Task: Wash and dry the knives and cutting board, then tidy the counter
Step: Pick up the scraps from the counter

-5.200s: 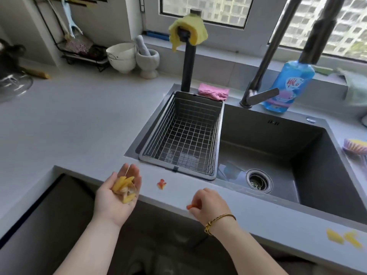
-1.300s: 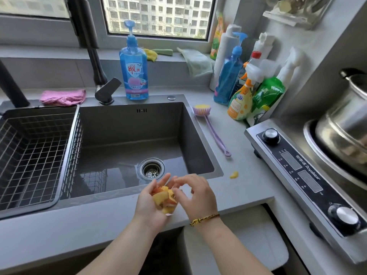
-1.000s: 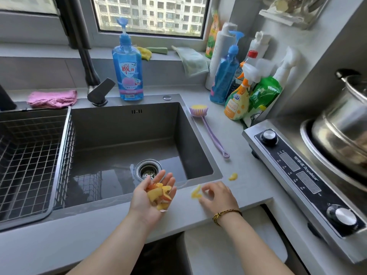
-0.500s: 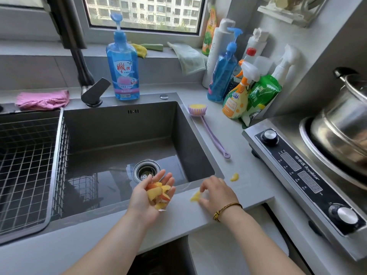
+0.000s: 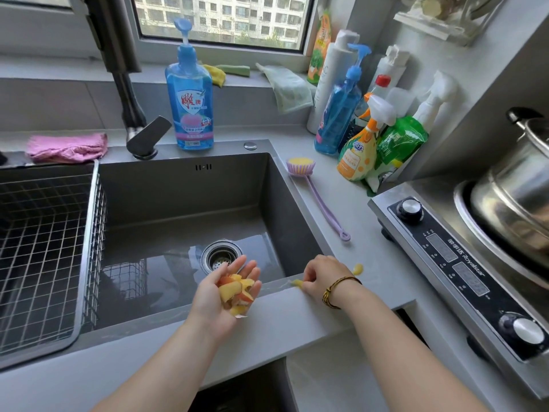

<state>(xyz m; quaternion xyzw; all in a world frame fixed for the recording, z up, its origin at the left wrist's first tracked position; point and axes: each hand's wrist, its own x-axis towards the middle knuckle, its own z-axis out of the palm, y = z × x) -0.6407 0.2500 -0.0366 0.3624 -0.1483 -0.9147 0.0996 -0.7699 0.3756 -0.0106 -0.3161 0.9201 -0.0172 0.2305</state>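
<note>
My left hand (image 5: 221, 295) lies palm up over the sink's front rim, cupping a pile of yellow and red fruit peels (image 5: 237, 291). My right hand (image 5: 322, 276), with a braided bracelet at the wrist, is down on the grey counter (image 5: 371, 263) at the sink's front right corner, its fingertips pinching a small yellow peel scrap (image 5: 295, 282). Another yellow scrap (image 5: 358, 269) lies on the counter just right of that hand. No knife or cutting board is in view.
The dark sink (image 5: 190, 221) holds shallow water around its drain (image 5: 221, 257), with a wire basket (image 5: 44, 251) at its left. A blue soap bottle (image 5: 190, 96), pink cloth (image 5: 66, 147), purple dish brush (image 5: 315, 191) and spray bottles (image 5: 359, 144) line the back. A stove (image 5: 463, 275) with a steel pot (image 5: 517, 197) stands right.
My right hand left the pile in my left palm, went down to the counter at the sink's corner and closed its fingertips on a yellow scrap. My left hand stayed cupped with the peels.
</note>
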